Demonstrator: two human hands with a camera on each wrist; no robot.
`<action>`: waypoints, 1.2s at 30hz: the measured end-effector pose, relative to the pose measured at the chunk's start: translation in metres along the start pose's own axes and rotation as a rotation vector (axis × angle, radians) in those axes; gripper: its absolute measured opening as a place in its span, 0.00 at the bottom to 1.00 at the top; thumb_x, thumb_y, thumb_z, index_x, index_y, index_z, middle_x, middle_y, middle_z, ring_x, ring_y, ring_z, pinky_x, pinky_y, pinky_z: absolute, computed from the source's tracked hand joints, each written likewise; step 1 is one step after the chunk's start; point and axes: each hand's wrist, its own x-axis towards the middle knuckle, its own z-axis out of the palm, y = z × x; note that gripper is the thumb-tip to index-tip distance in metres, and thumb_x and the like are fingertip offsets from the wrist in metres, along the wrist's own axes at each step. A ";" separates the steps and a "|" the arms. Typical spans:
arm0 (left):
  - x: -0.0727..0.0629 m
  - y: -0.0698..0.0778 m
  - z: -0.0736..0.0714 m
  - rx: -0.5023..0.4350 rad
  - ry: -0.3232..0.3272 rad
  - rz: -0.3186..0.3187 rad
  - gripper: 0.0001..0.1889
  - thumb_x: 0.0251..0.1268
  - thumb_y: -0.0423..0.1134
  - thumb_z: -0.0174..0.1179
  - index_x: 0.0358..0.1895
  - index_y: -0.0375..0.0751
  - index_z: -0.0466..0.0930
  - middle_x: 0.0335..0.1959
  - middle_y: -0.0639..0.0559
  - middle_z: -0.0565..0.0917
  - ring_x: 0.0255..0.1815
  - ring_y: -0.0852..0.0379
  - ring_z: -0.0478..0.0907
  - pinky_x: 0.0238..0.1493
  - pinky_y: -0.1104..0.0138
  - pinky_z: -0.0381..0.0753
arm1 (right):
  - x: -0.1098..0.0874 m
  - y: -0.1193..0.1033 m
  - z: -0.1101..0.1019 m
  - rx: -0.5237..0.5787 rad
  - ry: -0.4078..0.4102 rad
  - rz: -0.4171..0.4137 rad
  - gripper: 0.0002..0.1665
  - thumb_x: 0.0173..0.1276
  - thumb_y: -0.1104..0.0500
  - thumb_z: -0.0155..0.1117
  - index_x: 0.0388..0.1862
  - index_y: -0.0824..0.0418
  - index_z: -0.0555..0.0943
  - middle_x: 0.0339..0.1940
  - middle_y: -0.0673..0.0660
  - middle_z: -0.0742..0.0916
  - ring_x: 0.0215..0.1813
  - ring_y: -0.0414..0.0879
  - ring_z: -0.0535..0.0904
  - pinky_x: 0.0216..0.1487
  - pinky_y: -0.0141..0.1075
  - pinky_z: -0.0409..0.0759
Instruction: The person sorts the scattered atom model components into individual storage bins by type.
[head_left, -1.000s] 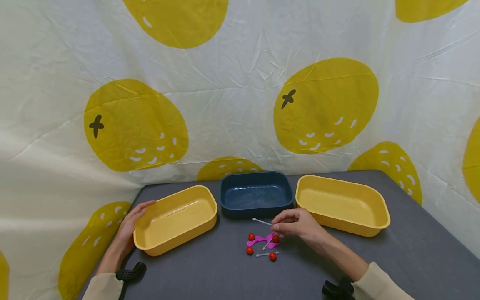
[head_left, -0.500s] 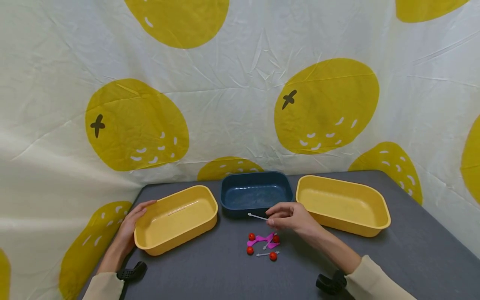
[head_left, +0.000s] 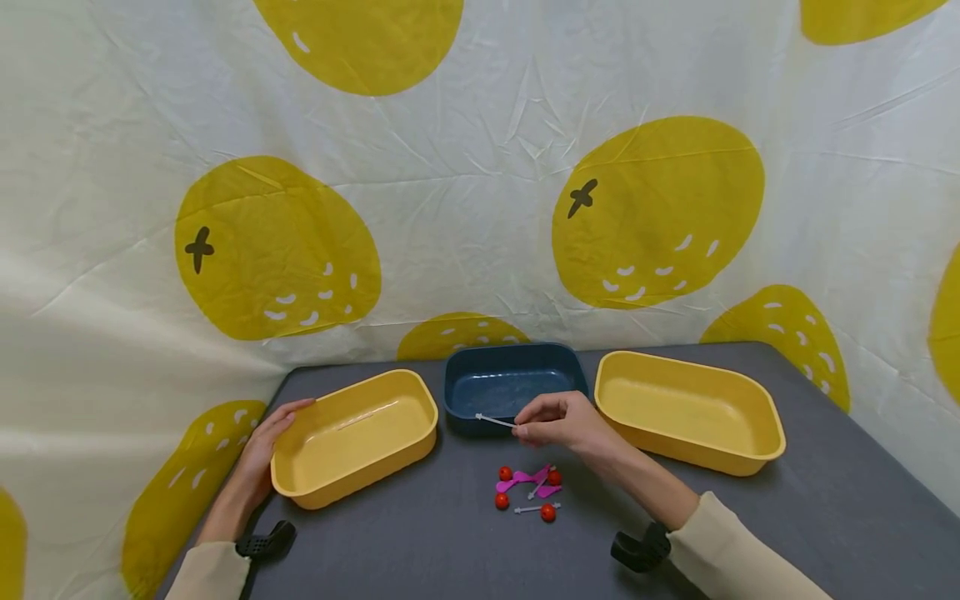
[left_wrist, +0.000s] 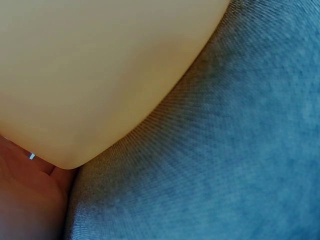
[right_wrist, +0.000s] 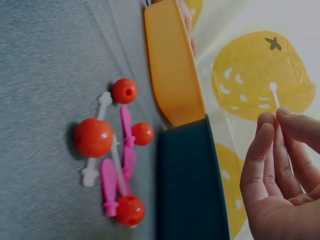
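Note:
My right hand [head_left: 558,421] pinches a thin white plastic stick [head_left: 493,420] with a knobbed end between thumb and fingertips. It is over the front edge of the dark blue bin [head_left: 517,354], and the stick points left. In the right wrist view the stick [right_wrist: 275,95] stands up from the fingertips. My left hand [head_left: 258,454] lies along the left side of a yellow bin [head_left: 352,437], its fingers fairly straight against the wall. Below the right hand, several red balls [head_left: 548,512], pink pieces [head_left: 521,477] and white sticks [head_left: 534,507] lie on the table.
A second yellow bin [head_left: 690,417] stands right of the blue one, near the right forearm. The grey tabletop [head_left: 420,550] carries all three bins in a row. A white cloth with yellow fruit prints [head_left: 465,233] hangs behind the table.
My right hand has moved up and left with the white stick, from above the loose pieces to the blue bin's front edge. The left hand has stayed at the yellow bin.

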 end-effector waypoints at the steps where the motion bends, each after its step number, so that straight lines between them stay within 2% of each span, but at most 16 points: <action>1: 0.000 0.000 0.000 0.002 0.001 0.001 0.32 0.86 0.55 0.38 0.81 0.37 0.58 0.69 0.62 0.70 0.64 0.71 0.74 0.61 0.77 0.77 | 0.002 -0.002 0.001 0.000 -0.002 -0.001 0.17 0.69 0.55 0.73 0.49 0.67 0.87 0.42 0.61 0.92 0.42 0.53 0.86 0.49 0.39 0.87; 7: 0.000 0.000 0.000 -0.007 -0.003 0.013 0.32 0.87 0.54 0.38 0.80 0.36 0.57 0.67 0.64 0.72 0.64 0.71 0.74 0.61 0.77 0.78 | 0.014 -0.014 0.008 -0.004 -0.015 -0.023 0.16 0.69 0.56 0.74 0.48 0.66 0.88 0.39 0.55 0.92 0.40 0.51 0.87 0.48 0.39 0.88; 11: -0.001 0.000 -0.001 -0.004 -0.005 0.021 0.32 0.87 0.54 0.38 0.80 0.35 0.57 0.68 0.63 0.71 0.64 0.72 0.74 0.61 0.77 0.77 | 0.022 -0.021 0.015 -0.011 -0.034 -0.036 0.15 0.68 0.55 0.74 0.47 0.64 0.88 0.39 0.54 0.92 0.43 0.55 0.87 0.50 0.42 0.88; 16: -0.001 -0.001 -0.002 -0.001 -0.009 0.023 0.32 0.87 0.54 0.38 0.80 0.35 0.57 0.69 0.63 0.70 0.64 0.74 0.73 0.61 0.78 0.77 | 0.033 -0.027 0.024 -0.016 -0.055 -0.046 0.14 0.68 0.55 0.74 0.47 0.63 0.89 0.39 0.54 0.91 0.43 0.51 0.86 0.50 0.41 0.87; 22: 0.000 -0.003 -0.001 -0.027 -0.011 0.033 0.30 0.87 0.51 0.38 0.80 0.34 0.58 0.65 0.67 0.74 0.63 0.73 0.75 0.60 0.76 0.78 | 0.049 -0.034 0.035 -0.033 -0.075 -0.050 0.13 0.68 0.55 0.74 0.46 0.61 0.89 0.38 0.53 0.91 0.42 0.50 0.85 0.50 0.40 0.86; 27: 0.001 -0.004 0.000 -0.042 -0.014 0.043 0.30 0.87 0.52 0.39 0.79 0.35 0.59 0.65 0.67 0.74 0.63 0.72 0.76 0.60 0.76 0.79 | 0.062 -0.039 0.043 -0.029 -0.092 -0.061 0.15 0.68 0.57 0.74 0.48 0.66 0.88 0.37 0.51 0.91 0.39 0.47 0.84 0.49 0.40 0.86; 36: 0.000 -0.003 0.001 -0.019 -0.003 0.038 0.30 0.87 0.52 0.39 0.79 0.35 0.60 0.65 0.66 0.73 0.63 0.73 0.75 0.60 0.77 0.78 | 0.083 -0.044 0.061 -0.031 -0.117 -0.054 0.16 0.68 0.59 0.74 0.49 0.68 0.87 0.37 0.53 0.91 0.38 0.46 0.84 0.48 0.37 0.86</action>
